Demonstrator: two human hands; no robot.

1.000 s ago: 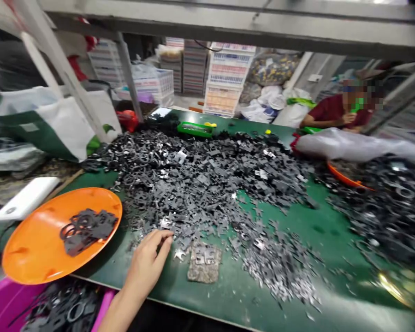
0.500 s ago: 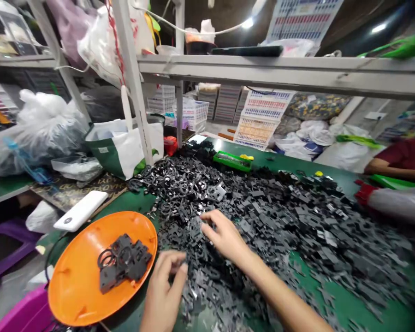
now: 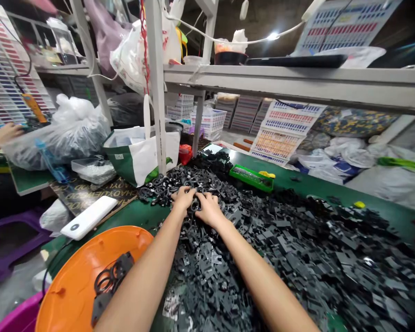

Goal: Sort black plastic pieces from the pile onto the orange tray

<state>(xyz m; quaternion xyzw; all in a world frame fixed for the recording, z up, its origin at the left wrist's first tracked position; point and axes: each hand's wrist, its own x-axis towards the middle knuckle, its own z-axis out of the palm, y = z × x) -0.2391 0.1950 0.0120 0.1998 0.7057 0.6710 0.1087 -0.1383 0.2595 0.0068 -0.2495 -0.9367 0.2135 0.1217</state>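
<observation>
a small black ring (image 3: 194, 205) lies in the heap of black stamped parts (image 3: 297, 249), between the fingertips of the left hand (image 3: 183, 199) and the right hand (image 3: 209, 208), neither clearly nearer. both hands curl down, half closed; i cannot tell whether either has hold of a piece. an orange plate (image 3: 69, 276) sits below the left forearm.

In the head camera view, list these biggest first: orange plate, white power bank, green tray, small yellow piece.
1. orange plate, largest
2. white power bank and green tray, about alike; the power bank sits nearer the camera, so I can't rank them
3. yellow piece, smallest
</observation>
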